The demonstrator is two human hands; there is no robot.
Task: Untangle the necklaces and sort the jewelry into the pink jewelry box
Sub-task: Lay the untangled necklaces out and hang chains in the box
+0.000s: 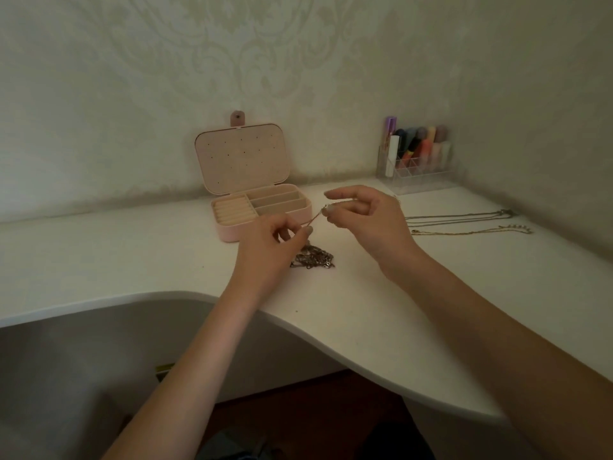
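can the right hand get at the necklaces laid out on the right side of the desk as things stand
Probably yes, once freed: the right hand pinches a thin chain shared with the left hand. The laid-out necklaces lie just beyond its wrist, with nothing on the desk between.

No legible text or labels anywhere.

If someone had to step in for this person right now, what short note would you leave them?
Left hand and right hand each pinch one end of a thin chain, stretched between them above the table.
A tangled pile of chains lies on the table under the hands.
Two necklaces are laid out straight to the right.
The pink jewelry box stands open behind the left hand; its compartments look empty.
Done: two necklaces freed. Left: finish the held chain, untangle the pile, put everything into the box.
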